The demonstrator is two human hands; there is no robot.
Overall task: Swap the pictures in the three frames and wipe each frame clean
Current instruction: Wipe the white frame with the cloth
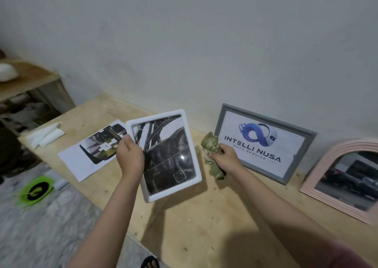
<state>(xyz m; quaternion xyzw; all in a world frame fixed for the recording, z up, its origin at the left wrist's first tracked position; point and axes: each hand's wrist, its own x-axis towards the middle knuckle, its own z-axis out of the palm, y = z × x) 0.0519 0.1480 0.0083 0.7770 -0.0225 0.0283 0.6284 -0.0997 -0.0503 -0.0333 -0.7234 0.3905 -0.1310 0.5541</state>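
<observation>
My left hand (130,157) grips the left edge of a white picture frame (163,155) and holds it tilted above the wooden table (204,222); a dark car photo fills the frame. To its right, my right hand (224,157) grips a crumpled green cloth (210,145), which is apart from the frame. A grey frame (266,143) with a logo print leans against the wall. A pink arched frame (343,180) with a car photo leans at the far right. A loose printed picture (90,151) lies flat on the table to the left.
Folded white paper (46,135) lies at the table's far left corner. A wooden shelf (30,83) with a white object stands at the left. On the floor lie a green and black disc (35,191) and a foot in a sandal (150,262).
</observation>
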